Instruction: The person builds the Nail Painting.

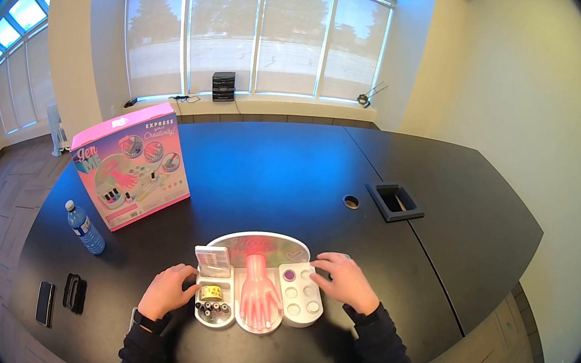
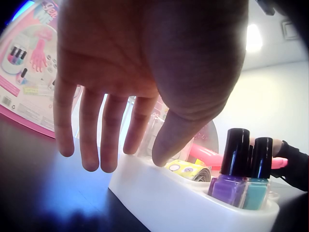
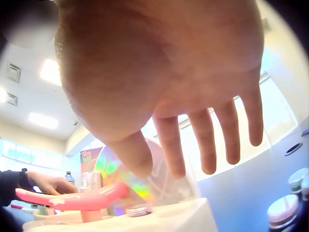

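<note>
A white nail-play stand [image 1: 302, 319] with a curved, shiny backboard [image 3: 111, 166] sits on the table, and a pink model hand [image 1: 259, 292] lies palm down in its middle. My left hand [image 1: 167, 291] is at the stand's left side, fingers extended, thumb close to the rim. The left compartment holds several nail polish bottles [image 2: 235, 164], a yellow patterned roll [image 2: 186, 170] and an upright card-like pack [image 1: 213, 260]. Beside the right tray is my right hand [image 1: 347, 281], its fingers extended and nothing held. That tray has round wells, one containing a purple pot [image 1: 289, 276].
A pink product box [image 1: 136, 166] stands at the back left, with a water bottle [image 1: 85, 229] in front. A phone [image 1: 45, 304] and a dark case [image 1: 74, 293] lie at left. Small lidded jars [image 3: 284, 211] show at the right wrist view's edge. A table socket [image 1: 394, 201] is recessed right.
</note>
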`<act>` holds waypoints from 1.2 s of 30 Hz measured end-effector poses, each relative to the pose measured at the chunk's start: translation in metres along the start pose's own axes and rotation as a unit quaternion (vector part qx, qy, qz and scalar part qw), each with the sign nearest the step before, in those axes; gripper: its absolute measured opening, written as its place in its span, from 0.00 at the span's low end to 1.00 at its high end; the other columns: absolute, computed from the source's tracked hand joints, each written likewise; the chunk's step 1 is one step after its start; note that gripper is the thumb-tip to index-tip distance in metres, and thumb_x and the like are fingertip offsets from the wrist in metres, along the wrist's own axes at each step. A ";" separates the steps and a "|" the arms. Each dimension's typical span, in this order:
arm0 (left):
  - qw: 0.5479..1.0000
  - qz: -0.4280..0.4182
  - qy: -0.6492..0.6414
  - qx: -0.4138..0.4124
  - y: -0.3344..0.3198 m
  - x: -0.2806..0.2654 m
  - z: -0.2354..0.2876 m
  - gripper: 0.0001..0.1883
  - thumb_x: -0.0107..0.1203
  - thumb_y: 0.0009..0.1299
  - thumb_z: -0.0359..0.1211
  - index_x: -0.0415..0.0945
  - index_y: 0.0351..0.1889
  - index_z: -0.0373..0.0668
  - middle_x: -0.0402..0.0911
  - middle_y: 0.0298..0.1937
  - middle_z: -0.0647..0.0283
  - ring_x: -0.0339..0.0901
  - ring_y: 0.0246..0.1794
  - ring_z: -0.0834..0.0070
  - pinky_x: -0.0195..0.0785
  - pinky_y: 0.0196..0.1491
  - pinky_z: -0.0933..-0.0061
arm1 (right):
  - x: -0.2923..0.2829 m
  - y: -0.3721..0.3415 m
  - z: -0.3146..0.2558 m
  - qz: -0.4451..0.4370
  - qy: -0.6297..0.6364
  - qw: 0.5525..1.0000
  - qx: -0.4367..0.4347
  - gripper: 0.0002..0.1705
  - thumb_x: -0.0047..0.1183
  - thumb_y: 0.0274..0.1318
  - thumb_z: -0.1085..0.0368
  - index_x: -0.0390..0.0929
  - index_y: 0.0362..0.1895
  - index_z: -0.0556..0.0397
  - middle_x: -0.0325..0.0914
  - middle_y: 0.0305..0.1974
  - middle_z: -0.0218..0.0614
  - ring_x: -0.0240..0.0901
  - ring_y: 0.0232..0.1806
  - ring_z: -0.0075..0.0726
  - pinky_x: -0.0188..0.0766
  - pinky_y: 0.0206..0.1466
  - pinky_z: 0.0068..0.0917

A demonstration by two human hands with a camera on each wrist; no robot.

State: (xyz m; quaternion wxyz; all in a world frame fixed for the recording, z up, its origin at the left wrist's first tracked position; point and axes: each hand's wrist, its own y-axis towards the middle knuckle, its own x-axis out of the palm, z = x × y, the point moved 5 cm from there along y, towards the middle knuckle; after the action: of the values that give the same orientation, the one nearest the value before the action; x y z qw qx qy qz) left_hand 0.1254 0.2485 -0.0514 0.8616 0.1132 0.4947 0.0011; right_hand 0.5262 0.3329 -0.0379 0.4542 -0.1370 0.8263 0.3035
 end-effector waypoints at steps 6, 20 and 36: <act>0.999 0.025 -0.005 0.044 0.000 0.000 0.004 0.15 0.72 0.69 0.34 0.86 0.51 0.40 0.88 0.56 0.56 0.85 0.59 0.50 0.80 0.63 0.54 | -0.007 -0.014 0.063 0.024 -0.083 0.988 0.125 0.24 0.69 0.64 0.49 0.92 0.59 0.44 0.83 0.68 0.45 0.77 0.71 0.57 0.73 0.74 0.52; 0.999 0.021 -0.005 0.046 -0.001 0.001 0.004 0.17 0.71 0.69 0.34 0.86 0.54 0.40 0.88 0.67 0.56 0.83 0.65 0.50 0.77 0.70 0.52 | 0.007 -0.022 0.099 -0.039 -0.108 0.975 0.190 0.26 0.67 0.64 0.44 0.93 0.58 0.46 0.87 0.65 0.44 0.78 0.71 0.56 0.74 0.74 0.50; 1.000 0.009 -0.016 0.024 0.000 -0.001 0.005 0.16 0.71 0.70 0.34 0.87 0.53 0.39 0.89 0.67 0.55 0.84 0.65 0.49 0.77 0.70 0.52 | -0.016 -0.004 0.028 0.001 0.011 0.999 0.043 0.17 0.68 0.64 0.57 0.93 0.53 0.48 0.88 0.55 0.45 0.84 0.59 0.58 0.80 0.64 0.49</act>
State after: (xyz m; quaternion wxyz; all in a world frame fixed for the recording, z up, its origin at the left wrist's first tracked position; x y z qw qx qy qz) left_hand 0.1292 0.2473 -0.0483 0.8666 0.1389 0.4793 -0.0047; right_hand 0.5561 0.3467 -0.0374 0.4498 -0.1201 0.8438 0.2669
